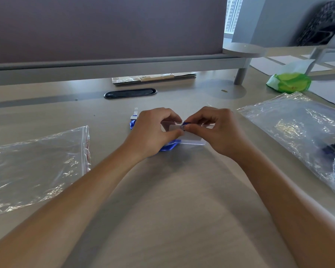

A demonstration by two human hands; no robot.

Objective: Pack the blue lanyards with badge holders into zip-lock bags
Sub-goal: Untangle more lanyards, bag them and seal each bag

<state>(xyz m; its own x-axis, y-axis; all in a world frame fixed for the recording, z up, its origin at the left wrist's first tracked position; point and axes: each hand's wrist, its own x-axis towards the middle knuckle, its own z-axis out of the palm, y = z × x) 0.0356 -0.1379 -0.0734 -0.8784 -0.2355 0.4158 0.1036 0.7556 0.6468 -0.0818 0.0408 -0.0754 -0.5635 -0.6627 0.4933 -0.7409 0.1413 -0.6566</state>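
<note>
Nearest the camera, the person's bare forearms converge mid-desk, where the left hand and right hand both pinch the clear badge holder, probably steadying it to fix the clip. The blue lanyard lies bunched beneath it. An empty zip-lock bag waits left, likely next; filled bags are stacked right.

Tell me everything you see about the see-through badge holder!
The badge holder is a clear, stiff-looking plastic sleeve with a white card inside. It sits mid-table over the bunched blue lanyard. The left hand and right hand pinch its top edge, where a blue clip meets it.
</note>
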